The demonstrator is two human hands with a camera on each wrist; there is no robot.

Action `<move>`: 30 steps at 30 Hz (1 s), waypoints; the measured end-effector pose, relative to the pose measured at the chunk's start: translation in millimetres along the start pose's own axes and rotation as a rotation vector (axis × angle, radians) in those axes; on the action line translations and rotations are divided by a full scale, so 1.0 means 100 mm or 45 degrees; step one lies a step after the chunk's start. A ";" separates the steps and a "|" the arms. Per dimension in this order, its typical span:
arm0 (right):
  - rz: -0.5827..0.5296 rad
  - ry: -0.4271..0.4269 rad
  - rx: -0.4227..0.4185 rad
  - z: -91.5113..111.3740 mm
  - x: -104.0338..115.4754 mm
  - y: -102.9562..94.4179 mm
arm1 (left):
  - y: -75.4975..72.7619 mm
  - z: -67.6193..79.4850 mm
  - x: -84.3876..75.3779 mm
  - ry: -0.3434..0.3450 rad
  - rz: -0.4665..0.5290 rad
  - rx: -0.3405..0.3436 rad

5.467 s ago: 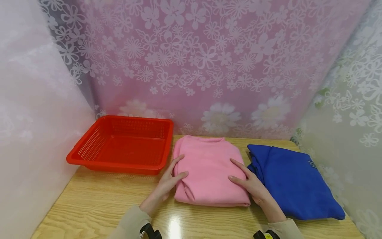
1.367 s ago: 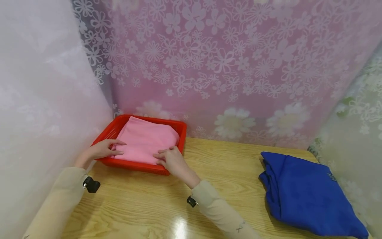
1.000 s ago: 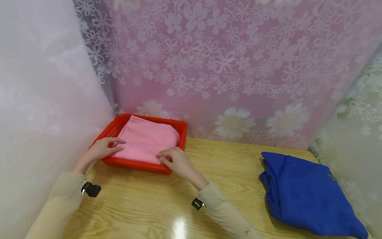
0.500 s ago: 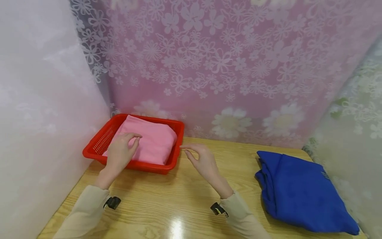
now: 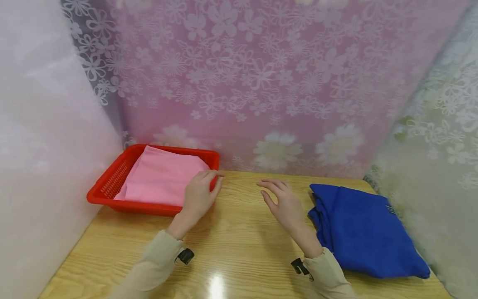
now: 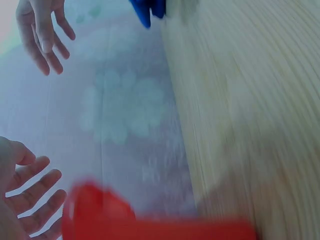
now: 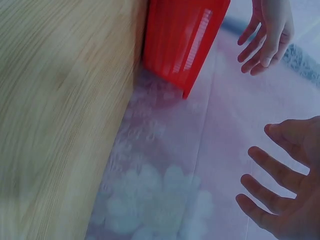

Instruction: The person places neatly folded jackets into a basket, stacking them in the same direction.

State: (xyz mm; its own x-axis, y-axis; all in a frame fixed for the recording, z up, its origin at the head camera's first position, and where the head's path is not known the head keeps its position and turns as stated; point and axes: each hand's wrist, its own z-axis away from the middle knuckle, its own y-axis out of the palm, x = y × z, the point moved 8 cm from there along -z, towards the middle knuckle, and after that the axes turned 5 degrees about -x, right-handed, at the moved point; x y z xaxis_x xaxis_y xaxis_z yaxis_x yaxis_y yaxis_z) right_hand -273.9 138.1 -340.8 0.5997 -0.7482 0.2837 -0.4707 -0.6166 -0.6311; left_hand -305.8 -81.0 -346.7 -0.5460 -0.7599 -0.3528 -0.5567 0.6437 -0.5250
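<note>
In the head view a folded pink garment (image 5: pixel 160 176) lies inside a red plastic basket (image 5: pixel 136 207) at the left. My left hand (image 5: pixel 198 195) hovers over the basket's right front corner, fingers relaxed and holding nothing. To its right, my right hand (image 5: pixel 285 203) is in the air above the table, its fingers loosely bent with nothing between them. A folded blue garment (image 5: pixel 369 232) lies on the table just right of that hand. Both wrist views show spread, bare fingers; the red basket (image 7: pixel 180 45) stands below the hands in the right wrist view.
The wooden table (image 5: pixel 239 241) ends at the back against a pink floral curtain (image 5: pixel 239 83). A pale sheet (image 5: pixel 48 145) hangs at the left, close beside the basket. Another floral sheet (image 5: pixel 437 174) hangs along the right side, near the blue garment.
The pink garment went from the table into the basket. Both hands have since let go of it, lifted and moved right, the right hand now near the blue garment.
</note>
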 end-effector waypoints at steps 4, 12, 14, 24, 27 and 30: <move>0.064 0.049 -0.002 0.14 -0.27 -0.26 | 0.32 -0.04 -0.28 0.016 0.063 0.069; 0.215 0.138 0.035 0.45 -0.77 -0.83 | 0.85 -0.04 -0.84 0.059 0.107 0.204; 0.234 0.169 0.046 0.53 -0.89 -0.98 | 0.96 -0.04 -0.98 0.075 0.120 0.230; 0.280 0.323 0.076 0.87 -1.67 -1.61 | 1.45 0.06 -1.52 0.132 0.100 0.405; 0.266 0.336 0.100 0.98 -1.94 -1.74 | 1.61 0.11 -1.67 0.144 0.093 0.487; 0.286 0.357 0.173 1.09 -2.16 -1.82 | 1.77 0.18 -1.82 0.165 0.064 0.583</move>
State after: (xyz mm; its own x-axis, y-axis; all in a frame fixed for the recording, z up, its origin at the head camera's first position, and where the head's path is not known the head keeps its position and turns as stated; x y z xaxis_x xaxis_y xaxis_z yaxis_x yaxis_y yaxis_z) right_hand -247.1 438.7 -365.5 0.2823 -0.9106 0.3018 -0.4689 -0.4055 -0.7847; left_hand -294.3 169.8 -389.3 -0.6549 -0.6927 -0.3022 -0.2106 0.5514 -0.8073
